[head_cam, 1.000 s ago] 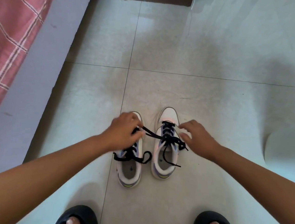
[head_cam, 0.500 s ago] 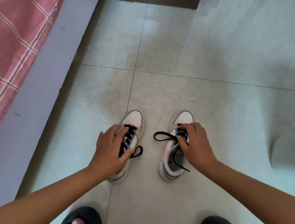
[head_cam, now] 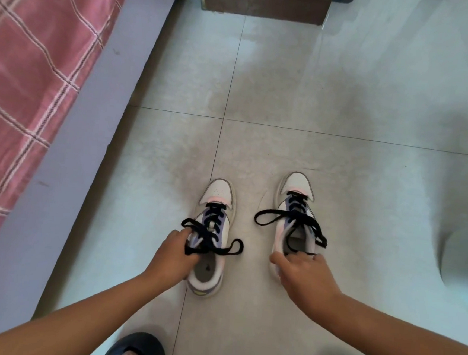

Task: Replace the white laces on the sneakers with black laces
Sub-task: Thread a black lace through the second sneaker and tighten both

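Two white sneakers with purple and pink trim stand side by side on the tiled floor, toes pointing away from me. The left sneaker (head_cam: 217, 195) carries a black lace (head_cam: 212, 246) tied in a bow. My left hand (head_cam: 173, 257) grips this sneaker at its left collar, fingers reaching into the opening. The right sneaker (head_cam: 295, 188) also has a black lace (head_cam: 286, 217) tied in a loose bow. My right hand (head_cam: 303, 279) grips its heel, covering the back of the shoe.
A bed with a pink checked sheet (head_cam: 29, 80) and grey frame (head_cam: 88, 147) runs along the left. A brown wooden furniture base (head_cam: 265, 1) stands at the far end. My feet in black slippers (head_cam: 135, 350) are at the bottom edge.
Both hands slid back from the laces and tongues toward the heels. The two sneakers now stand further apart than a second ago, and both bows lie uncovered.
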The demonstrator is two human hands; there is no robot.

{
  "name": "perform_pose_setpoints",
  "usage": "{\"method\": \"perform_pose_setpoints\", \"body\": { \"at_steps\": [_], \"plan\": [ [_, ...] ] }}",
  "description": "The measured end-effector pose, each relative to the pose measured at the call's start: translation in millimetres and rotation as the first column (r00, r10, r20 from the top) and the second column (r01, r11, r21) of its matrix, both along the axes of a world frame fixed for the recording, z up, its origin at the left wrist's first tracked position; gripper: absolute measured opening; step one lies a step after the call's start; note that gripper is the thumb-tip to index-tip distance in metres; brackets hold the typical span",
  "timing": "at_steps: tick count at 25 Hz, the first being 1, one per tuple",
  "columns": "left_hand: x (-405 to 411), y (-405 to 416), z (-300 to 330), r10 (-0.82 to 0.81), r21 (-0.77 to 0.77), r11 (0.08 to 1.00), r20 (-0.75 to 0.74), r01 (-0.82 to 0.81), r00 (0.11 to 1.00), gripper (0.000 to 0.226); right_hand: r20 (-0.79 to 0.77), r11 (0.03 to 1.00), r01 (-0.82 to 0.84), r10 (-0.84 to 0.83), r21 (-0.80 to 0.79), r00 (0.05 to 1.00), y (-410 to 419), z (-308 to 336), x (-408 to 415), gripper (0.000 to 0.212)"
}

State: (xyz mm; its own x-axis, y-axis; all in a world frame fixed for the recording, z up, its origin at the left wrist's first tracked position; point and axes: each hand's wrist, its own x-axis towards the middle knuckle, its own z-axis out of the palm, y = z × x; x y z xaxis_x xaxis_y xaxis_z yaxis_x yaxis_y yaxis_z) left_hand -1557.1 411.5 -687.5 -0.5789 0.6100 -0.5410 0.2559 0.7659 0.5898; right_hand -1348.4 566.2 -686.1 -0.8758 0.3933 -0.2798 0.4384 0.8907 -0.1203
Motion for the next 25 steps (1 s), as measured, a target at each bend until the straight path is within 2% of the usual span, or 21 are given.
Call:
{"method": "perform_pose_setpoints", "body": {
  "at_steps": [2, 4, 6, 10, 12, 14, 16, 18, 20, 21, 22, 23, 25],
  "plan": [
    [2.9, 5.7, -2.1, -0.017, -0.003, 1.0, -0.055, 0.017, 0.998, 0.031, 0.005, 0.998, -0.017, 0.017, -0.054, 1.0, -5.0, 6.5, 2.9, 0.072],
    [14.1, 15.5, -1.9, -0.025, 0.023, 0.999, -0.046, 0.026, 0.999, 0.031, -0.034, 0.978, -0.06, 0.054, -0.201, 0.998, -15.1, 3.2, -2.4, 0.076],
    [28.5, 25.3, -2.6, -0.055, 0.067, 0.996, -0.02, 0.056, 0.998, 0.033, 0.036, 0.945, -0.003, 0.015, -0.326, 0.999, -30.5, 2.9, -12.8, 0.077],
    [40.8, 35.6, -3.7, -0.023, 0.093, 0.996, 0.055, 0.018, 0.998, 0.036, 0.191, 0.925, 0.245, -0.195, -0.29, 0.962, -51.2, 7.3, -29.1, 0.068],
    [44.4, 37.1, -3.7, -0.025, 0.076, 0.997, 0.091, 0.018, 0.996, 0.038, 0.054, 0.949, 0.273, -0.268, -0.159, 0.962, -51.1, 2.4, -27.6, 0.065],
    [43.4, 42.9, 0.7, -0.056, 0.087, 0.995, 0.119, 0.046, 0.991, 0.04, 0.071, 0.982, 0.162, -0.156, -0.094, 0.985, -39.0, -1.7, -24.5, 0.074],
    [29.9, 54.5, 8.7, -0.146, 0.14, 0.982, 0.115, 0.13, 0.983, 0.043, 0.081, 0.981, 0.165, -0.158, -0.1, 0.984, -13.3, -3.3, -27.8, 0.076],
    [0.3, 70.1, 20.0, -0.246, 0.178, 0.957, 0.081, 0.229, 0.966, 0.045, 0.092, 0.994, 0.09, -0.084, -0.059, 0.992, 23.3, 18.6, -43.0, 0.074],
    [-36.2, 82.3, 42.6, -0.326, 0.111, 0.94, 0.006, 0.324, 0.945, 0.046, 0.093, 0.998, -0.034, 0.03, 0.043, 0.995, 64.0, 50.0, -62.5, 0.063],
    [-53.1, 87.9, 62.7, -0.34, 0.071, 0.937, -0.033, 0.342, 0.94, 0.047, 0.092, 0.999, -0.027, 0.024, 0.033, 0.996, 84.2, 70.0, -71.4, 0.055],
    [-66.2, 93.3, 87.9, -0.342, 0.038, 0.938, -0.062, 0.344, 0.938, 0.047, 0.162, 1.0, -0.011, 0.014, -0.018, 0.987, 100.5, 91.6, -77.9, 0.05],
    [-75.2, 98.4, 118.1, -0.342, 0.008, 0.939, -0.09, 0.344, 0.935, 0.043, 0.243, 0.996, 0.009, 0.012, -0.083, 0.97, 111.6, 116.8, -84.4, 0.049],
    [-81.9, 99.9, 182.4, -0.376, -0.065, 0.927, -0.12, 0.37, 0.919, 0.032, 0.295, 0.992, 0.018, 0.021, -0.128, 0.955, 116.3, 176.0, -91.7, 0.048]
  ]
}}
